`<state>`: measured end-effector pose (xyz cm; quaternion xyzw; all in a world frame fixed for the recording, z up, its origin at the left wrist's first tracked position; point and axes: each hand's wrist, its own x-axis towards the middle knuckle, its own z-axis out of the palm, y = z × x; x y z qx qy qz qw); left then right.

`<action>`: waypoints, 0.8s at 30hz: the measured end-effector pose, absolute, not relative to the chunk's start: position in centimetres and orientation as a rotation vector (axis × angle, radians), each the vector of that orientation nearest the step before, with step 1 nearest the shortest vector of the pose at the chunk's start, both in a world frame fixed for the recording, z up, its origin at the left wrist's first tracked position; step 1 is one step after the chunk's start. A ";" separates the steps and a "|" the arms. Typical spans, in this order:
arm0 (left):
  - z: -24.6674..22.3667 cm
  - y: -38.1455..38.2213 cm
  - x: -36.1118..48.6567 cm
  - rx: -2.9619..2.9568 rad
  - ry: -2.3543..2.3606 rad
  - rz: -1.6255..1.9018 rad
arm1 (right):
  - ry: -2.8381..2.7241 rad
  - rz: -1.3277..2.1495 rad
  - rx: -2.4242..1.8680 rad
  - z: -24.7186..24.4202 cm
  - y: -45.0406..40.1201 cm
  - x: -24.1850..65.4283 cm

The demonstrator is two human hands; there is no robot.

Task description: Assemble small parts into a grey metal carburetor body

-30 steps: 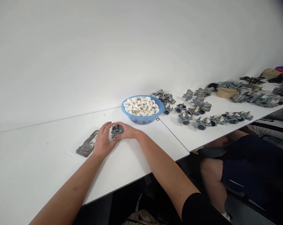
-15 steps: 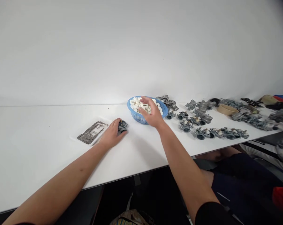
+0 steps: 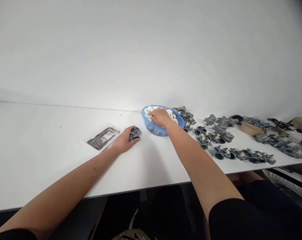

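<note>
My left hand (image 3: 123,141) is wrapped round the near side of a grey metal carburetor body (image 3: 135,133) that stands on the white table (image 3: 53,160). My right hand (image 3: 160,117) reaches into a blue plastic basket (image 3: 158,130) heaped with small white plastic parts (image 3: 171,114). Its fingers are bent down among these parts, and the fingertips are partly hidden, so I cannot make out whether they pinch one. Left of my left hand lies a shallow white tray (image 3: 84,142) holding many thin grey metal pins (image 3: 98,141).
More carburetor bodies (image 3: 222,152), several with white parts on top, stand in rows to the right. Others are heaped behind the basket. Beyond them sits a roll of tan tape (image 3: 251,129). A person's legs (image 3: 273,196) show below the table edge at the right.
My right hand has come down from above the basket into the white parts, its spread fingers now bent. My left hand stays on the carburetor body. The whole view has shifted slightly.
</note>
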<state>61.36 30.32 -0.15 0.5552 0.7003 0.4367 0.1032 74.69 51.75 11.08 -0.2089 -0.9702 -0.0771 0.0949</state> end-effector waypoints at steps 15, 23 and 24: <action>0.2 32.2 59.7 1.397 1.791 1.415 | -2.221 0.389 -0.436 11.0 46.7 76.5; 0.6 31.8 59.4 1.437 1.787 1.344 | -2.015 0.708 -0.323 6.4 41.3 75.6; 0.7 31.7 59.4 1.443 1.783 1.337 | -2.022 0.730 -0.276 6.0 41.1 75.6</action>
